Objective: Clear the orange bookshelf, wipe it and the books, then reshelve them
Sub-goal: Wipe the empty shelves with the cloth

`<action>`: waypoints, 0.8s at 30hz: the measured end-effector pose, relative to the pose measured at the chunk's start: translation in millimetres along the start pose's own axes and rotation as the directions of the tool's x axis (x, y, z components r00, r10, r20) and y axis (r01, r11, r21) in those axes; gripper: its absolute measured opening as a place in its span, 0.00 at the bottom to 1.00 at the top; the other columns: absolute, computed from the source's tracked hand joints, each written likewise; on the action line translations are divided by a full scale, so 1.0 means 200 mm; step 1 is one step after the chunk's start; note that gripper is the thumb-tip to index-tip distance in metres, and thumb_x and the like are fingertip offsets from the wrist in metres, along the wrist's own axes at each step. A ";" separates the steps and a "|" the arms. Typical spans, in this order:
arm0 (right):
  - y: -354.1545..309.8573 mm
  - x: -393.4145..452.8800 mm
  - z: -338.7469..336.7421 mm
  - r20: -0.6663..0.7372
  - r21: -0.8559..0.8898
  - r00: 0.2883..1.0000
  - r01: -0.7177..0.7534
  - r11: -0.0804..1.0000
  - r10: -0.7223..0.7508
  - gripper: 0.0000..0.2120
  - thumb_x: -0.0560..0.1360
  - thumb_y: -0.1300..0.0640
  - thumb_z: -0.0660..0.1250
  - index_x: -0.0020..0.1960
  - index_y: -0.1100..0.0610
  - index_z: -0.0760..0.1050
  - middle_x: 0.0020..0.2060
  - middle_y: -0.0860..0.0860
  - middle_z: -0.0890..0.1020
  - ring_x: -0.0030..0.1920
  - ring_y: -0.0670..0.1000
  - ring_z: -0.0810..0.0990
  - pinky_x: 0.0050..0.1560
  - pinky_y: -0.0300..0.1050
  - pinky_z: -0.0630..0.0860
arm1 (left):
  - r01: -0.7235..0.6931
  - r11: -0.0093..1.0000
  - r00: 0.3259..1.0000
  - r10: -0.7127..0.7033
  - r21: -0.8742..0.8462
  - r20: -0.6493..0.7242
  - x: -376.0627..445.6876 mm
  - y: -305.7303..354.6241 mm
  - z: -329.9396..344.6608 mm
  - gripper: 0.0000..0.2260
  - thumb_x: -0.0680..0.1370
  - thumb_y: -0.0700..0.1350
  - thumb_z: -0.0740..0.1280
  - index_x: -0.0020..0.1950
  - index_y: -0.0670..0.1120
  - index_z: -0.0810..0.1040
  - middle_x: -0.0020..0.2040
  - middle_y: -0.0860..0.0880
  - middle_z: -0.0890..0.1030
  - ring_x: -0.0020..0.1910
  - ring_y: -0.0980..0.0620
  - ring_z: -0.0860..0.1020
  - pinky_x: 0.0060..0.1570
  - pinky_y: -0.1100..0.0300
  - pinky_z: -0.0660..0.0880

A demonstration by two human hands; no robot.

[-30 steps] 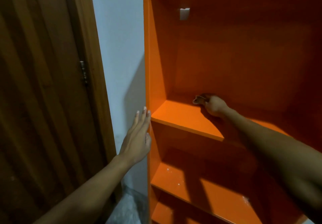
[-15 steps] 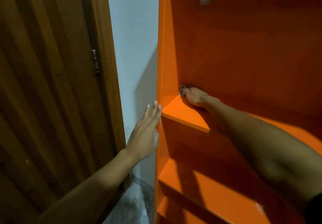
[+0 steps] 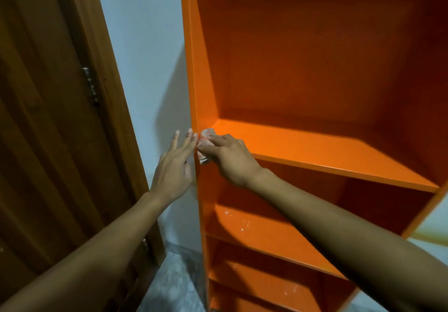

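You had a plain bright orange bookshelf [image 3: 315,69], a pale pinkish-white cloth [image 3: 204,141] at its left edge, a pale blue-white wall [image 3: 145,44], a brown grained wooden door [image 3: 43,117] and mottled grey floor [image 3: 174,285].

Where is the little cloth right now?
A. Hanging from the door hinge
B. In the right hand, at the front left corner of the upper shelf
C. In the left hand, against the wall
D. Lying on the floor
B: the right hand grips the cloth at the shelf's front left corner, while the left hand rests flat on the bookshelf's outer side.
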State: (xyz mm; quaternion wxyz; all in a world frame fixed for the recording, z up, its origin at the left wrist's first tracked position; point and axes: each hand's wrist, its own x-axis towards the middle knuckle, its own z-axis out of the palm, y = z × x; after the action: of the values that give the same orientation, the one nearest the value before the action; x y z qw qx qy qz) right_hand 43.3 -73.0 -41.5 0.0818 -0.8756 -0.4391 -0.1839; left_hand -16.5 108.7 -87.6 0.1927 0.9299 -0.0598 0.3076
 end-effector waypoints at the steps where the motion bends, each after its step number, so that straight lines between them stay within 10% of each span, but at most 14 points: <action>1: -0.01 -0.05 -0.01 -0.048 -0.051 0.998 0.040 0.998 -0.043 0.19 0.77 0.53 0.56 0.62 0.50 0.79 0.67 0.55 0.77 0.62 0.62 0.77 0.53 0.57 0.75 | 0.003 1.000 1.000 -0.003 -0.002 -0.002 0.00 0.01 0.00 0.35 0.76 0.30 0.59 0.81 0.49 0.57 0.81 0.53 0.56 0.81 0.47 0.48 0.58 0.37 0.76; 12: 0.41 -0.78 -0.16 -0.121 -0.416 0.989 0.026 0.909 -0.084 0.25 0.76 0.61 0.53 0.69 0.53 0.76 0.72 0.55 0.71 0.73 0.61 0.68 0.70 0.57 0.59 | 0.117 0.986 0.993 -0.111 -0.123 0.048 -0.08 0.13 0.08 0.32 0.81 0.36 0.58 0.83 0.46 0.48 0.83 0.49 0.45 0.81 0.47 0.41 0.75 0.41 0.58; 18: 0.66 -1.24 -0.25 -0.197 -0.430 0.980 -0.120 0.895 0.036 0.24 0.79 0.60 0.58 0.74 0.48 0.65 0.80 0.44 0.52 0.79 0.54 0.54 0.78 0.58 0.50 | 0.126 0.984 0.992 -0.129 -0.128 -0.016 -0.24 0.24 0.25 0.35 0.78 0.35 0.62 0.82 0.44 0.51 0.82 0.44 0.44 0.81 0.44 0.42 0.75 0.39 0.54; 24: 0.73 -1.55 -0.32 -0.330 -0.358 0.910 -0.368 0.858 0.252 0.23 0.80 0.65 0.56 0.72 0.52 0.70 0.76 0.55 0.65 0.77 0.61 0.59 0.77 0.62 0.52 | 0.046 0.982 0.987 -0.016 -0.183 0.160 -0.40 0.38 0.53 0.34 0.79 0.36 0.61 0.82 0.45 0.51 0.82 0.47 0.44 0.81 0.49 0.41 0.76 0.46 0.54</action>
State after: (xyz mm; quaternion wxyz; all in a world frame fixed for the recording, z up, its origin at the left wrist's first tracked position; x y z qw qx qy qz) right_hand -25.2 -408.9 -101.9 -0.0166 -0.8988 -0.2268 -0.3748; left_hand -40.8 -3.4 -189.0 0.2784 0.9299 -0.0887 0.2231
